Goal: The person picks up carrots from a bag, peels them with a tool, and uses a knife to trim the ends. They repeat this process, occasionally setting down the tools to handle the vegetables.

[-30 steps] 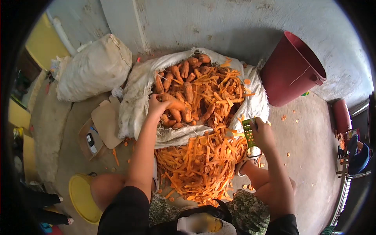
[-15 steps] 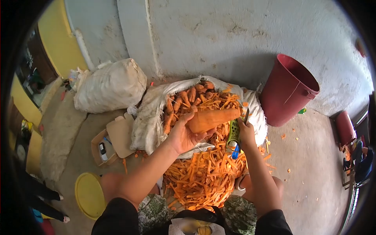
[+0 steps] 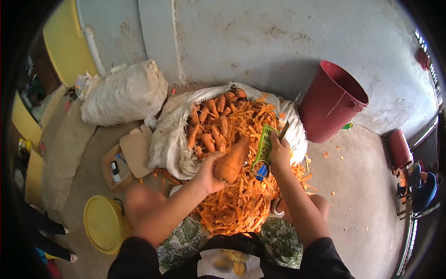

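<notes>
My left hand (image 3: 210, 176) is closed around the thick end of a large carrot (image 3: 232, 160), whose narrow end points up and to the right. In my right hand (image 3: 280, 156) are a knife (image 3: 284, 130), its dark blade pointing up, and a green tool full of holes (image 3: 265, 143) with a blue part (image 3: 262, 171) at its lower end. The carrot and the green tool are slightly apart. Below both hands lies a heap of orange carrot peelings (image 3: 232, 209). Behind them, an open white sack (image 3: 163, 148) holds whole carrots (image 3: 207, 142) and more peelings.
A tall dark red bin (image 3: 325, 107) stands right of the sack against the wall. To the left are a full white sack (image 3: 125, 95), an open cardboard box (image 3: 114, 174) with small items, and a yellow-lidded bucket (image 3: 102, 225). Another person's legs (image 3: 51, 225) show at far left.
The carrot has come down toward me and swung from nearly level to a steep slant. My right hand has shifted slightly left, and the green tool shows more of its face.
</notes>
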Demonstrator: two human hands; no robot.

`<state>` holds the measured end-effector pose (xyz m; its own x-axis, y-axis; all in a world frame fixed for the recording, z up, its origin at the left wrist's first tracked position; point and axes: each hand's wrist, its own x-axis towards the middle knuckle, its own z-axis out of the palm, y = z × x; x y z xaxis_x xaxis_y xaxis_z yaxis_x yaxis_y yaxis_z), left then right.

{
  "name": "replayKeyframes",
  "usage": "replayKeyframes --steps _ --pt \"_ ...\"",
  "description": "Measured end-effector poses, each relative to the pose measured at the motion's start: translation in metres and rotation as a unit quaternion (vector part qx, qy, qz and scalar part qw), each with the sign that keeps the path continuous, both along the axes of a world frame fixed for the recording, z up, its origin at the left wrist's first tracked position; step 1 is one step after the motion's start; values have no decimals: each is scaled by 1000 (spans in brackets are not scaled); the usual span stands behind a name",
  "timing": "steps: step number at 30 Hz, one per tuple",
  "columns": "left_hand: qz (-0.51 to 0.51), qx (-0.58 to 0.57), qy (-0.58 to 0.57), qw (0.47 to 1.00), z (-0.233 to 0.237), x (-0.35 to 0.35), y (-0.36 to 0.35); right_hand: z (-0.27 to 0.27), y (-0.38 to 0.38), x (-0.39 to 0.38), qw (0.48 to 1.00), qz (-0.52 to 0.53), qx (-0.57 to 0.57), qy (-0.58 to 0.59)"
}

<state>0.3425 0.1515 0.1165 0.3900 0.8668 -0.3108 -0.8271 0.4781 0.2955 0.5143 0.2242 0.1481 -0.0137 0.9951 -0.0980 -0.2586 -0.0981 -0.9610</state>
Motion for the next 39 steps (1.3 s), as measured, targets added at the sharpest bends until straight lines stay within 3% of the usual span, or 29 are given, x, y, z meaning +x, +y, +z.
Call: replayKeyframes --steps 1,3,5,10,15,22,25,27,29,33,35,39 --pt "12 -37 66 997 1 4 0 6 -7 -5 1000 12 -2 7" --pt "20 -45 46 998 -3 10 2 1 -12 -13 1000 8 1 18" --pt "3 16 10 1000 -3 16 -1 -12 -15 -17 999 -14 33 -41" --pt "-5 -9 -1 1000 -11 18 0 -27 -17 -35 996 -22 51 -70" --pt "-3 -40 25 999 -16 17 7 -36 -12 -41 980 -31 144 -131" --pt "14 -97 75 992 -18 22 9 -59 -4 -41 947 -64 151 -276" --pt "-8 -43 76 996 -29 18 12 -63 1 -39 943 -81 141 -291" --pt "-57 -61 225 971 -15 17 6 -101 31 -23 914 -170 158 -334" --pt "-105 -41 163 980 -19 16 -5 -111 73 17 932 -254 23 -256" --pt "-77 -8 113 991 -24 7 2 -84 68 23 946 -250 -20 -204" --pt "-76 -49 109 990 -15 4 7 -56 37 -9 981 -161 -46 -98" --pt "-59 -56 53 995 -34 10 8 -45 -5 -43 992 -47 45 -105"
